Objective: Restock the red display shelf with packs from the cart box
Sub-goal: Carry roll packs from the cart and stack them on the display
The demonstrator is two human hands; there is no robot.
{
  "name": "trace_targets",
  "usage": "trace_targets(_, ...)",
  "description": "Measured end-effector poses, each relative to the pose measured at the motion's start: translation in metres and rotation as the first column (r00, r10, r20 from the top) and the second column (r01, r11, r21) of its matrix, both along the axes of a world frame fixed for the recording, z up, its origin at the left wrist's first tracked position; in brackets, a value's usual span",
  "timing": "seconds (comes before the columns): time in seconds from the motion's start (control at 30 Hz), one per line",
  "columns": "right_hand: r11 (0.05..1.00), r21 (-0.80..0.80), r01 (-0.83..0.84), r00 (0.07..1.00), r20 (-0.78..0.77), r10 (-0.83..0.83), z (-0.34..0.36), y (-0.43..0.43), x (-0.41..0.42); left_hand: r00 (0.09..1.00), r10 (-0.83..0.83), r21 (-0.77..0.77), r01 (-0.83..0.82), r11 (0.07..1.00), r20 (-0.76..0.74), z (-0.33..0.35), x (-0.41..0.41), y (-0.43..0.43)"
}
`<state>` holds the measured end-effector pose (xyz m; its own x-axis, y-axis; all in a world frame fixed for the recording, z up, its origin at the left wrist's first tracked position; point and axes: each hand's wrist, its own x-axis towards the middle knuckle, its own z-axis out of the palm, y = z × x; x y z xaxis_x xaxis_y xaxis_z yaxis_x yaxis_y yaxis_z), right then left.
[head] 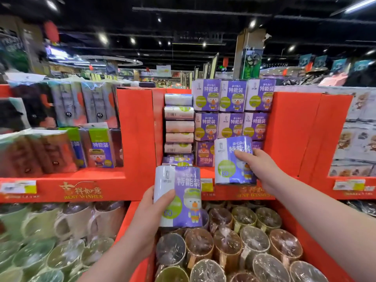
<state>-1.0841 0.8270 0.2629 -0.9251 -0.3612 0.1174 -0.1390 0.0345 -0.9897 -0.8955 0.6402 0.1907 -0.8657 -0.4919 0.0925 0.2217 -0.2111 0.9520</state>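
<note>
Head: left hand (148,206) around upright pack (183,192)

Packs (178,197): purple and white, green circle, cartoon duck print. Display shelf (134,127): red, gold lettering. Mugs (227,249): brown, green.

A purple-and-white pack (179,197), upright, sits in the left hand (151,210) at lower centre. A second pack (232,159), slightly tilted, is held by the right hand (260,167) at centre, before the red display shelf (134,129), whose middle bay holds stacked matching packs (232,96).
</note>
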Motion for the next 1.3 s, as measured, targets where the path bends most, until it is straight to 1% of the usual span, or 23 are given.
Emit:
trace_targets(0.13,0.998,0.019,0.059,0.998,-0.038,-0.058,0.003,-0.022,-0.026,1.000,0.009,-0.038,-0.010,0.999,-0.026,0.006,-0.004,-0.019)
trace_targets(0.23,0.997,0.045,0.065,0.998,-0.013,-0.065,0.001,-0.036,-0.045,0.999,0.038,-0.040,-0.038,0.998,-0.018,0.004,-0.010,-0.027)
trace_targets(0.37,0.986,0.153,0.063,0.998,-0.012,-0.062,-0.007,-0.055,-0.073,0.998,0.067,-0.036,-0.068,0.997,-0.015,0.007,-0.020,-0.027)
trace_targets(0.47,0.980,0.194,0.046,0.998,0.033,-0.054,-0.019,-0.070,-0.101,0.994,0.109,-0.005,-0.109,0.994,-0.016,0.008,-0.031,-0.024)
trace_targets(0.6,0.960,0.280,0.023,0.998,0.044,-0.037,-0.042,-0.090,-0.146,0.985,0.173,0.005,-0.173,0.985,-0.006,0.011,-0.045,-0.018)
trace_targets(0.67,0.954,0.301,0.005,0.999,0.040,-0.018,-0.065,-0.105,-0.189,0.981,0.196,-0.003,-0.196,0.981,-0.008,0.014,-0.051,-0.017)
trace_targets(0.73,0.927,0.375,-0.026,0.999,0.037,0.013,-0.053,-0.111,-0.172,0.976,0.216,-0.004,-0.216,0.976,-0.013,0.015,-0.055,-0.016)
trace_targets(0.83,0.918,0.394,-0.046,0.997,0.078,0.016,-0.041,-0.114,-0.154,0.971,0.239,0.013,-0.239,0.971,-0.024,0.017,-0.059,-0.016)
trace_targets(1.0,0.870,0.493,0.022,0.997,-0.073,0.016,-0.048,-0.120,-0.173,0.967,0.251,0.001,-0.251,0.968,-0.039,0.018,-0.067,-0.017)
trace_targets(1.13,0.805,0.590,0.062,0.992,-0.128,0.018,-0.045,-0.116,-0.170,0.969,0.241,0.018,-0.241,0.970,-0.047,0.018,-0.074,-0.014)
trace_targets(1.2,0.792,0.603,0.096,0.986,-0.166,0.007,-0.043,-0.116,-0.167,0.972,0.230,0.025,-0.229,0.973,-0.049,0.019,-0.076,-0.013)
trace_targets(1.3,0.775,0.620,0.120,0.984,-0.181,-0.008,-0.037,-0.111,-0.161,0.973,0.226,0.040,-0.224,0.974,-0.049,0.019,-0.081,-0.014)
